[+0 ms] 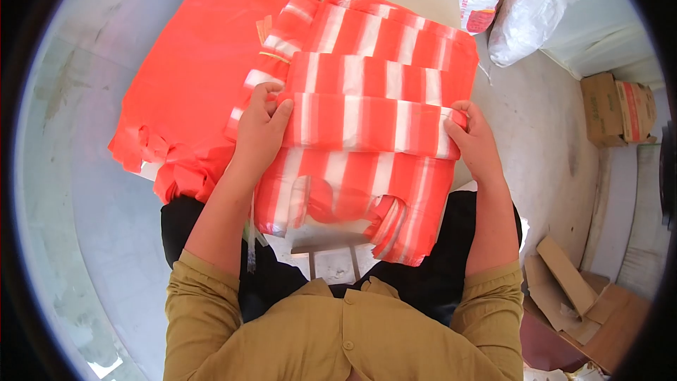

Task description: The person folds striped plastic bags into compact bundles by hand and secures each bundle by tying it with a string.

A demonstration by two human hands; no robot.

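A folded bundle of red-and-white striped plastic bags [352, 123] lies across the middle, on top of a flat stack of the same striped bags [324, 169]. My left hand [262, 127] pinches the left end of the fold, thumb on top. At the right end, my right hand [474, 137] grips the fold's edge between thumb and fingers. Toward me, the lower stack shows a handle cut-out and loose handle strips [391, 222]. Behind the fold lie more striped layers [395, 39]. A rolled striped bundle with a yellow rubber band [275, 57] sits beside my left hand.
To the left lies a large pile of plain red plastic bags [204, 49], with crumpled handles at its near end. White sacks [529, 14] stand at the back right. Cardboard boxes [603, 109] sit by the right wall, and flattened cardboard [564, 289] lies lower right.
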